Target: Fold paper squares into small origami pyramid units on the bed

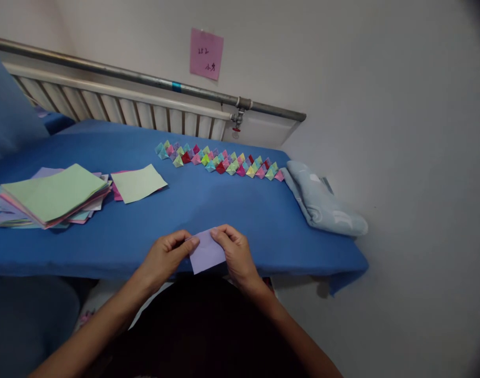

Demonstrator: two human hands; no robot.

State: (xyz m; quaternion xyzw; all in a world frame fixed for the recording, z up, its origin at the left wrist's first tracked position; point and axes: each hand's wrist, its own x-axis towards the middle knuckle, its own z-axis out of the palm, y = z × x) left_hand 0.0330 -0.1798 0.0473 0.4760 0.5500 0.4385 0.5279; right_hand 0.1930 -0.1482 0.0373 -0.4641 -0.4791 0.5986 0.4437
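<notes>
A small lavender sheet of paper (207,253) is held up at the table's front edge, its lower corner pointing down toward my lap. My left hand (169,251) pinches its upper left corner between thumb and fingers. Its upper right side is gripped by my right hand (234,251), thumb on top and fingers behind. Beyond the hands, several small folded paper pieces (220,161) in many colours stand in close rows on the blue cloth (177,210).
A thick stack of coloured paper (54,194) lies at the left, with a smaller pale green pile (139,184) beside it. A folded grey-blue blanket (322,202) rests at the right end. Behind the table are a radiator (125,107) and a pipe with a red valve (237,128).
</notes>
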